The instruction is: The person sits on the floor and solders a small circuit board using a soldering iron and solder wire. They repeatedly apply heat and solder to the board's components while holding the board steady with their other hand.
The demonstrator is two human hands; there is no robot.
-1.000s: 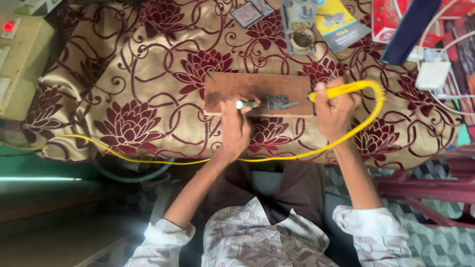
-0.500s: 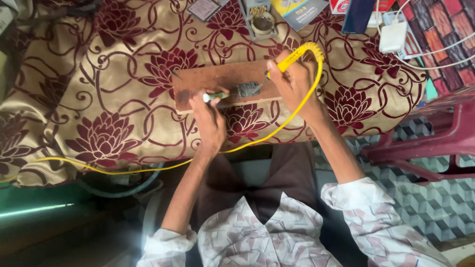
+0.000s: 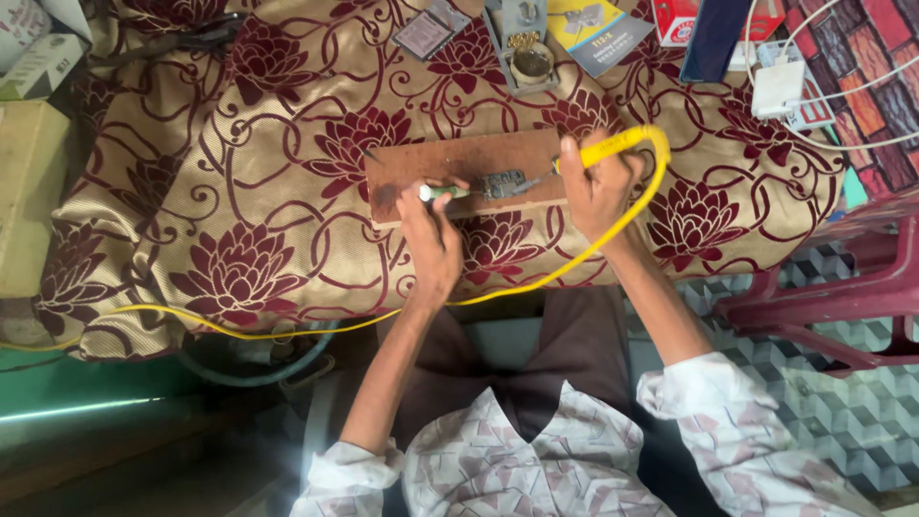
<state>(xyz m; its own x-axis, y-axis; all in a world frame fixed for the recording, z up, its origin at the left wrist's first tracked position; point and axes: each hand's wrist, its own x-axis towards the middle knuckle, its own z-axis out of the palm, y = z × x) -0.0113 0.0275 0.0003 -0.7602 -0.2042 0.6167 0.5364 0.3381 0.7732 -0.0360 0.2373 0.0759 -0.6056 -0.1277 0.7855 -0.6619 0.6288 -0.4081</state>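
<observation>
Where the view begins, far left: pale cardboard boxes (image 3: 29,191) stand beside the counter's edge.
Counter: draped in a gold cloth (image 3: 239,191) with dark red flowers.
Yellow cord (image 3: 287,330): trails along the front fold of the cloth, then loops up toward the right hand.
Wooden board (image 3: 421,168): brown, oblong, lying flat on the cloth at mid-counter.
Left hand (image 3: 433,239): grip closed round a green-handled tool (image 3: 442,192), whose tip points right across the board.
Small circuit piece (image 3: 503,184): grey, lying on the board between the two hands; the tool tip appears to touch its left end.
Round tin (image 3: 531,65): open, set in a grey holder behind the board.
Right hand (image 3: 598,187): grip closed round a yellow soldering iron (image 3: 613,146), its tip angled down-left to the circuit piece's right end.
White charger (image 3: 777,88): back right corner, with white leads running off.
Red plastic chair (image 3: 842,287): beside the counter, on a tiled floor.
Change since half a second ago: only the head view has shifted; both hands, both tools and the circuit piece keep the same places on the board.
Reading of change: work holds steady at one spot on the piece.
</observation>
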